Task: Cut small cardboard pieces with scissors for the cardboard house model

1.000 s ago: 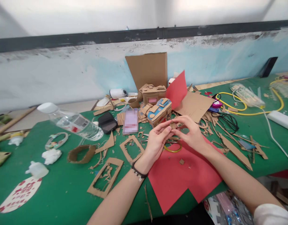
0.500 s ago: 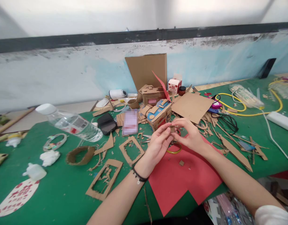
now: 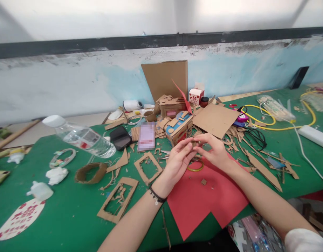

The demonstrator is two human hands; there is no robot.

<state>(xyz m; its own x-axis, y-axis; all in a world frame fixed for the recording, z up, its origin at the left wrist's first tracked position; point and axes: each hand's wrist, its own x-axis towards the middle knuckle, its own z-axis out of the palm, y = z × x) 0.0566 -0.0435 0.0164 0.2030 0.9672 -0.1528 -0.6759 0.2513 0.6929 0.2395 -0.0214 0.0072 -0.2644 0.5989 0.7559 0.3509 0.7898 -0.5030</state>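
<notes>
Between the fingertips of both hands is a small brown cardboard piece (image 3: 194, 143), partly covered by the fingers. My left hand (image 3: 178, 159) pinches it from the left, and my right hand (image 3: 212, 150) from the right. Below them lies a red sheet of paper (image 3: 195, 206) with a notched front edge. A yellow tape ring (image 3: 195, 169) rests on the sheet under the hands, and a tiny cardboard square (image 3: 204, 182) lies nearer the front. Scissors (image 3: 165, 154) show only their blade tips to the left of my left hand.
Cardboard frames (image 3: 118, 200) and a cardboard ring (image 3: 91, 173) lie to the left. A water bottle (image 3: 82, 136) tilts at the left. Behind my hands stands a cardboard box (image 3: 178, 127). Cardboard strips (image 3: 263, 169) and a yellow cable (image 3: 272, 128) spread across the right.
My fingers have shifted slightly around the small cardboard piece, both hands staying in nearly the same place. The whole view has moved a little; the things on the table lie as before.
</notes>
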